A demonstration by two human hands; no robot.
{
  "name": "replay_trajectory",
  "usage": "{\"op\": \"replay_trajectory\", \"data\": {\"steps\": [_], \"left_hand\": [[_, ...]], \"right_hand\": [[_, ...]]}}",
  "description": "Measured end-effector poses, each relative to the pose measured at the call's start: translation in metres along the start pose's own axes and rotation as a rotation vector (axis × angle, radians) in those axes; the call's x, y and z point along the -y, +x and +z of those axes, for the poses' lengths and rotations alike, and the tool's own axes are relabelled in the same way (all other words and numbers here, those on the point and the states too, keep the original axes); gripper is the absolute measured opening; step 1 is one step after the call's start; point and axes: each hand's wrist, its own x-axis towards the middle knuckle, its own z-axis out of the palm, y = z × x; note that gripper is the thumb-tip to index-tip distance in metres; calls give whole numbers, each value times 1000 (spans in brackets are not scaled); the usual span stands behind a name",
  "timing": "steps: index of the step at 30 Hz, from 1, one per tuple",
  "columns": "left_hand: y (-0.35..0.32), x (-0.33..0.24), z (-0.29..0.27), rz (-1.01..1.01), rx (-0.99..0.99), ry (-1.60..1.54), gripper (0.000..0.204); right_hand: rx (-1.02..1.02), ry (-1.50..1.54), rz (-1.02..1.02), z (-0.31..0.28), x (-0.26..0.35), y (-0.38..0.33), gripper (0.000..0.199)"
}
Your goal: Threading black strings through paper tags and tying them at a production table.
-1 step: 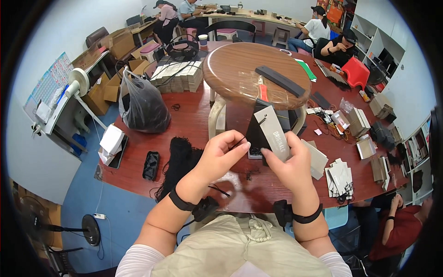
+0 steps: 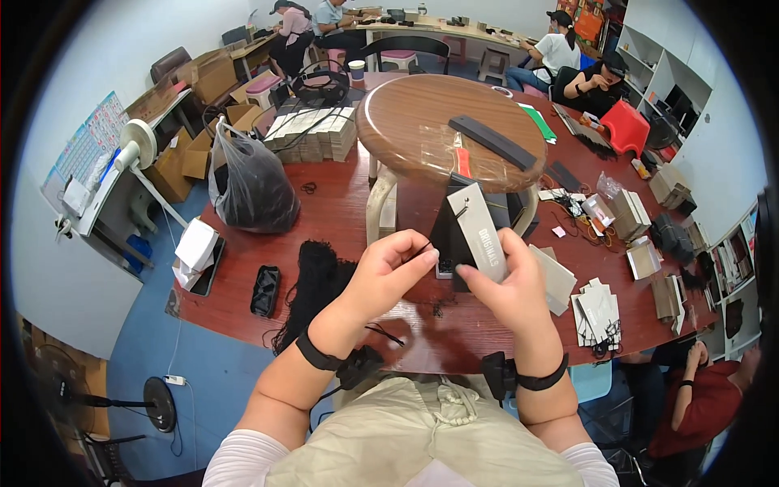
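Note:
My right hand [image 2: 516, 290] pinches a long light-grey hang tag [image 2: 480, 235] between thumb and fingers. The tag tilts away from me, with a hole and a bit of black cord near its far end. To its left, my left hand [image 2: 391, 272] is closed in a pinch on a thin black cord [image 2: 425, 245]; most of the cord is hidden by the fingers. A dark upright piece stands behind the tag, under the edge of a round wooden stool [image 2: 398, 122]. Left of my left wrist lies a thick bundle of black cords [image 2: 312, 280].
Loose grey tags [image 2: 599, 315] with black cords lie at the right. A black tray-like case [image 2: 265, 290] and a plastic bag [image 2: 251, 191] of dark material sit at the left. Stacked grey cards [image 2: 312, 134] stand farther back. Other people work around the room.
The hang tag has turned slightly more upright in my right hand, which has shifted a little. My left hand stays almost in place.

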Motion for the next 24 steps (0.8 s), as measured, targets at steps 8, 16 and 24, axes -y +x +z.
{"op": "replay_trajectory", "data": {"steps": [8,16,24], "left_hand": [[-2,-6,-15,-113,78,-76,23],[6,-7,-18,5,52,87,21],[2,-14,-10,79,18,116,19]], "right_hand": [[473,918,190,4,-21,20,36],[-55,-78,-350,14,-19,16,27],[75,19,-273,3,-21,13,27]]}}
